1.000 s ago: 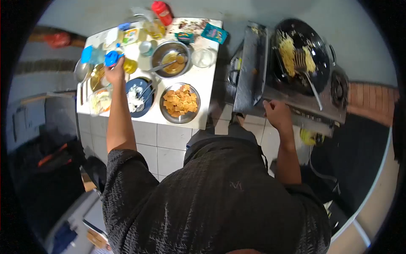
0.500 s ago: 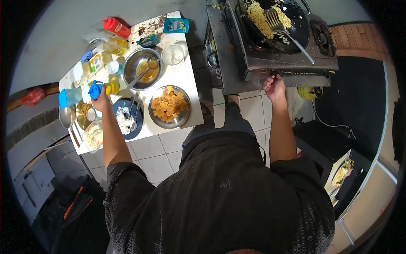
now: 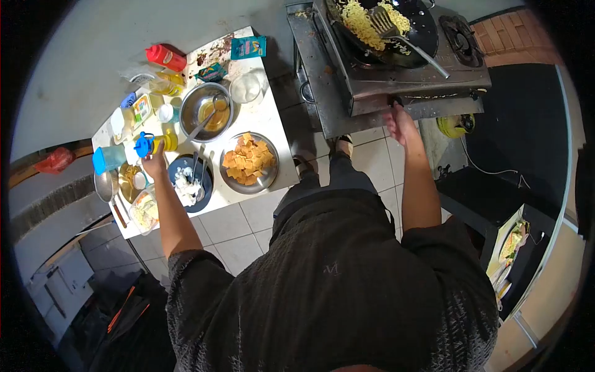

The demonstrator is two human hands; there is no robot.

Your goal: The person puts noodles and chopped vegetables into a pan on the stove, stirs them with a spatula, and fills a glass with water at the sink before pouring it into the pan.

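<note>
On the left side of the white table, my left hand [image 3: 154,162] is closed around a blue-capped bottle of yellow oil [image 3: 165,141]. Near that hand are a blue-lidded clear container [image 3: 109,160], a dark blue plate [image 3: 202,199] with white pieces and metal utensils, and a plastic tub of pale shreds [image 3: 144,211]. My right hand [image 3: 403,126] reaches to the front of the stove, its fingers pinched at a dark knob [image 3: 395,100]. Above the knob, a black wok [image 3: 424,30] holds noodles [image 3: 364,26] and a slotted spatula [image 3: 412,46].
A steel bowl [image 3: 189,106] with brownish liquid and a ladle stands on the table beside a metal plate of orange-brown squares [image 3: 249,160]. A red bottle [image 3: 166,57] is at the back. A second burner [image 3: 462,40] sits right of the wok; a black counter [image 3: 477,192] is at right.
The whole view has shifted and turned slightly. My left hand stays on the oil bottle and my right hand stays at the stove knob, its fingers a little straighter.
</note>
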